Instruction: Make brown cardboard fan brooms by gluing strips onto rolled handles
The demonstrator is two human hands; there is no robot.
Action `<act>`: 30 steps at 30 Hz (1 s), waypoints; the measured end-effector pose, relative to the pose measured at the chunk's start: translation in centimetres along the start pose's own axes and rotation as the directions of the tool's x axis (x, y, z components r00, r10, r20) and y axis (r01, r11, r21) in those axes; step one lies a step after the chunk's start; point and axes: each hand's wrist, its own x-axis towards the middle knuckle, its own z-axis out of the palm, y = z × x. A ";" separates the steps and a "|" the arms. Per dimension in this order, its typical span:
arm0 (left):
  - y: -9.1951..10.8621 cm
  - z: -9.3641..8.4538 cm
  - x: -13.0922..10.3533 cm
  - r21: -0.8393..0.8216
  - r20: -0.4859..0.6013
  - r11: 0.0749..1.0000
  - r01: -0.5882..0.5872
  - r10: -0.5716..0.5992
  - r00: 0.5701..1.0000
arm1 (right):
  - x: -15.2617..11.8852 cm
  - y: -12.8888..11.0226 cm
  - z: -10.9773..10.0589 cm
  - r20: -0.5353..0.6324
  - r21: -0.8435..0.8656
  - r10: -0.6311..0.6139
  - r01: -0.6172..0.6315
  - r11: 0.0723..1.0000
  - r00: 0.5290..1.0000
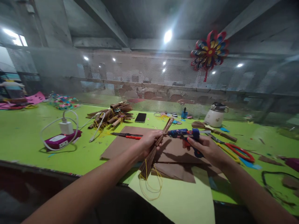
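Note:
My left hand (150, 142) is closed around a folded brown paper piece (149, 163), narrow at the top and flared toward the bottom. A loop of yellow string (149, 198) hangs from its lower part. In my right hand (205, 147) is a blue hot glue gun (183, 133), its nozzle pointing left and close to the paper piece; I cannot tell whether they touch. Brown cardboard (112, 148) lies beneath both hands. A red-and-black cutter knife (130, 136) rests on it beside my left hand.
Left stands a purple power strip (54, 142) with a white charger and cable. Behind are rolled brown paper pieces (112, 115) and a phone (140, 117). To the right are red-handled scissors (240, 152) and a white jug (214, 116). A pale sheet (182, 202) overhangs the front edge.

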 end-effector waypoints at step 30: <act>0.0 0.0 -0.2 0.112 0.019 0.992 -0.056 0.054 0.998 | 0.2 0.5 0.0 -0.224 -0.119 -0.134 0.110 0.987 0.965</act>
